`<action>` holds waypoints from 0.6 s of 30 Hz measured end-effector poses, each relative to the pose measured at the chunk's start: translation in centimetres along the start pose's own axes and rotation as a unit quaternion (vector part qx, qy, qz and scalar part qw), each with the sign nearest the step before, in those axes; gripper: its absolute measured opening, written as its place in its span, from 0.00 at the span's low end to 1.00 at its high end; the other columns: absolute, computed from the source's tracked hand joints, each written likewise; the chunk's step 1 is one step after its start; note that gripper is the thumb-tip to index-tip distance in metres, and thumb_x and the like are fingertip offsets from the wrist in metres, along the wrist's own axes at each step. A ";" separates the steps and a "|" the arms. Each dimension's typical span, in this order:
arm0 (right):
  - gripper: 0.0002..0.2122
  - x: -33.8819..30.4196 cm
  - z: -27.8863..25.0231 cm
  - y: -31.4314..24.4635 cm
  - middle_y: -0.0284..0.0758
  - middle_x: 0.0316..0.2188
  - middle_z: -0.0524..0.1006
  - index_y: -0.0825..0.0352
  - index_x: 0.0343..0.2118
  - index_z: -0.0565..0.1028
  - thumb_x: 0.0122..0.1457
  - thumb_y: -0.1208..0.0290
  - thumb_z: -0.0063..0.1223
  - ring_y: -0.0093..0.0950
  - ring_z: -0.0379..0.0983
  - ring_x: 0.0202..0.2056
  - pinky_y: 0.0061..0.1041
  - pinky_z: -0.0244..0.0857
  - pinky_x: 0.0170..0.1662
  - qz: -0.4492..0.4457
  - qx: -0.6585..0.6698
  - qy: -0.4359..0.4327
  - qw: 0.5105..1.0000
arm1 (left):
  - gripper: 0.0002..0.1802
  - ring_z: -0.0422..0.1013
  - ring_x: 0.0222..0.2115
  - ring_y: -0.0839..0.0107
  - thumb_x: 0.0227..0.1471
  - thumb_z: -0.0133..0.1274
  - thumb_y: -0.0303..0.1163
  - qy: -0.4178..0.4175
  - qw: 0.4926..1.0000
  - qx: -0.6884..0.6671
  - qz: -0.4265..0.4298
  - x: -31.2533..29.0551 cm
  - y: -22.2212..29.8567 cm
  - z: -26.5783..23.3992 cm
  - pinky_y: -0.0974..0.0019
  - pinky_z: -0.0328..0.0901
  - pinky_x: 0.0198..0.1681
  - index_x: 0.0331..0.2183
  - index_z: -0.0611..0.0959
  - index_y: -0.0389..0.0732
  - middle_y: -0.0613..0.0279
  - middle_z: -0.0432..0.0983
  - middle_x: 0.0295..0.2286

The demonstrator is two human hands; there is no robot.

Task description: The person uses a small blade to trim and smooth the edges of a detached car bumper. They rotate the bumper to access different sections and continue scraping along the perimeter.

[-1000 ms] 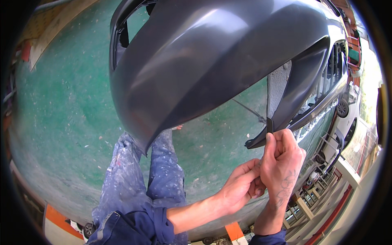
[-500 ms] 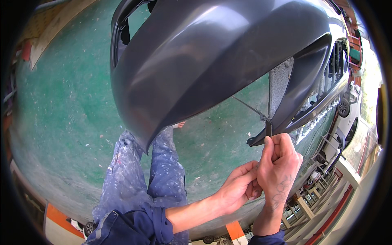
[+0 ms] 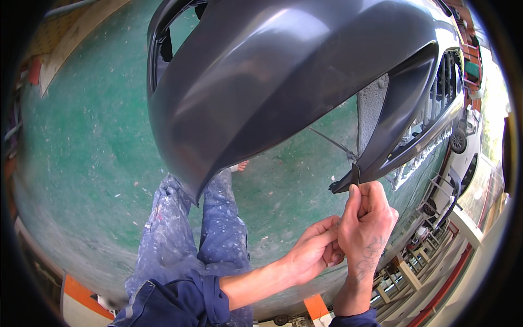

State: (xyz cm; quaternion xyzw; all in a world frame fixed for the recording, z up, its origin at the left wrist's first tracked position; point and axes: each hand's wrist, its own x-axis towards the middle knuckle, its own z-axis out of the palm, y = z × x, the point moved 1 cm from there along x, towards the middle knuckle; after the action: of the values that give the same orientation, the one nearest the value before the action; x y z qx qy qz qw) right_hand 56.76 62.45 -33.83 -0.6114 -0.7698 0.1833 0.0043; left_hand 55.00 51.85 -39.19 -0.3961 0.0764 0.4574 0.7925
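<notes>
A large dark grey car bumper cover with a smooth, glossy curve fills the upper middle, and a narrow arm of it ends in a pointed tip at the lower right. My right hand is closed by that tip, thumb and forefinger pinching a short dark strip that stands up against the bumper's edge. Whether the strip is part of the bumper I cannot tell. Just left of the right wrist, my left hand has its fingers curled together, close to or touching the right hand. What it holds, if anything, is hidden.
A grey, rough-surfaced stand part and a thin rod show through the bumper's opening. Below is a green, paint-flecked floor, with my paint-spattered blue trousers near the bumper's left point. A white car and racks stand at the right.
Both hands have shifted slightly left, the right one also a little down, with its pinch kept on the dark strip. The bumper's right arm has moved slightly left.
</notes>
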 end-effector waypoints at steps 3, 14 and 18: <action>0.09 0.3 -0.6 -0.4 0.37 0.11 0.67 0.69 0.27 0.70 0.62 0.81 0.58 0.29 0.63 0.11 0.27 0.58 0.19 -0.008 -0.020 -0.036 0.999 | 0.09 0.66 0.21 0.79 0.73 0.44 0.38 -0.006 1.000 -0.013 -0.002 0.1 -0.1 -0.2 0.73 0.58 0.24 0.39 0.75 0.46 0.70 0.72 0.25; 0.09 0.7 -0.3 -0.5 0.37 0.11 0.67 0.69 0.26 0.70 0.63 0.80 0.58 0.30 0.65 0.11 0.28 0.59 0.20 0.007 -0.015 -0.042 0.999 | 0.10 0.68 0.22 0.78 0.73 0.45 0.38 -0.013 1.000 -0.004 0.006 0.3 0.3 -0.1 0.74 0.60 0.24 0.40 0.76 0.45 0.69 0.74 0.26; 0.10 0.6 0.4 -0.3 0.27 0.11 0.61 0.71 0.25 0.71 0.63 0.81 0.57 0.12 0.53 0.16 0.21 0.46 0.19 0.009 0.005 -0.010 1.000 | 0.10 0.68 0.21 0.78 0.73 0.45 0.38 -0.012 1.000 -0.013 0.008 0.2 0.5 -0.2 0.73 0.61 0.24 0.40 0.75 0.45 0.69 0.74 0.26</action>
State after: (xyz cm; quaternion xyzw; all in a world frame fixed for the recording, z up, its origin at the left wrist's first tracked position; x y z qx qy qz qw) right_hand 56.27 62.82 -34.23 -0.6161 -0.7636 0.1933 -0.0024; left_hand 54.81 51.98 -39.67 -0.3997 0.0642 0.4696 0.7846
